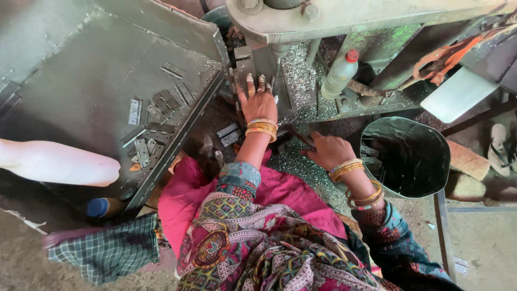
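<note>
L fingers (257, 82) tips hidden under press; bucket (425, 186) contents too dark; white bottle (59, 161) cut off

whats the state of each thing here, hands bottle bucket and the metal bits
left hand: stretched out flat, fingertips at the machine's work spot, grips nothing that shows
right hand: curled on a dark lever
plastic bottle: upright, red cap on
dark bucket: open-topped, a few metal pieces inside
hinge plates: loose, scattered on the sloped tray
metal shavings: piled round the machine base
</note>
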